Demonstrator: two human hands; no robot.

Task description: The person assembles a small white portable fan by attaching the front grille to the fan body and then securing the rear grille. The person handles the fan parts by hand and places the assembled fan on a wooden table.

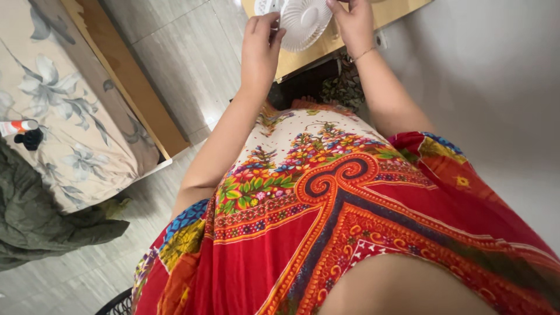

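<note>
A small white round fan (303, 22) with a slotted grille rests on a wooden tabletop (303, 58) at the top of the head view. My left hand (261, 46) pinches the fan's left rim with its fingertips. My right hand (352, 23), with a thin bracelet at the wrist, grips the fan's right edge. Both arms reach forward over my red patterned dress (350, 221). The top of the fan is cut off by the frame.
A bed with a floral sheet (64, 111) and wooden frame (128, 81) lies at the left. A dark green blanket (41, 216) hangs off it. A small tube (17, 126) and a black item lie on the sheet. Grey floor tiles (186, 58) run between bed and table.
</note>
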